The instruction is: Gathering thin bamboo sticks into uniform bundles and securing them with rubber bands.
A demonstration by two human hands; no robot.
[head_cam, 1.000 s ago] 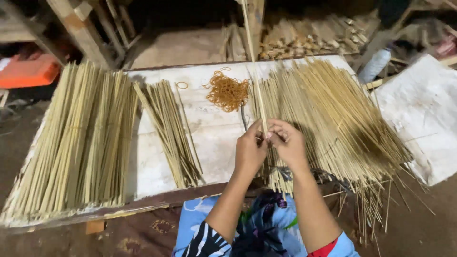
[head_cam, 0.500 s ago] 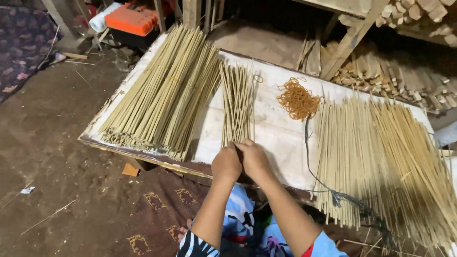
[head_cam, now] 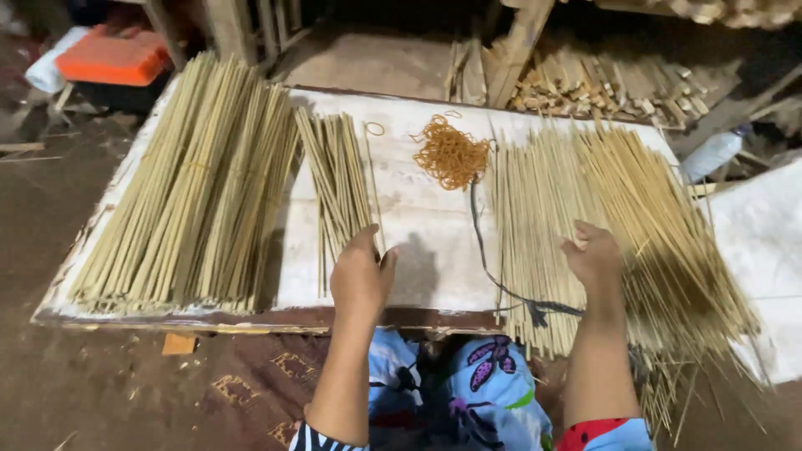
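Note:
My left hand (head_cam: 361, 276) rests on the near end of a small bundle of thin bamboo sticks (head_cam: 338, 179) lying on a white board (head_cam: 422, 238), fingers curled around the stick ends. My right hand (head_cam: 593, 255) hovers, fingers loosely curled, over a wide loose heap of bamboo sticks (head_cam: 626, 217) at the right; nothing is visibly held in it. A heap of orange rubber bands (head_cam: 451, 152) lies at the board's far middle. A dark cord (head_cam: 493, 267) runs from the bands down toward the board's near edge.
A large stack of tied bamboo stick bundles (head_cam: 192, 192) covers the board's left side. An orange box (head_cam: 113, 58) sits far left on the dirt floor. Cut wood pieces (head_cam: 610, 83) pile up behind the board. A white sheet (head_cam: 760, 242) lies at right.
My hands were together at the board's near edge; now they have parted, the left to the small bundle, the right over the loose heap. The view has shifted right.

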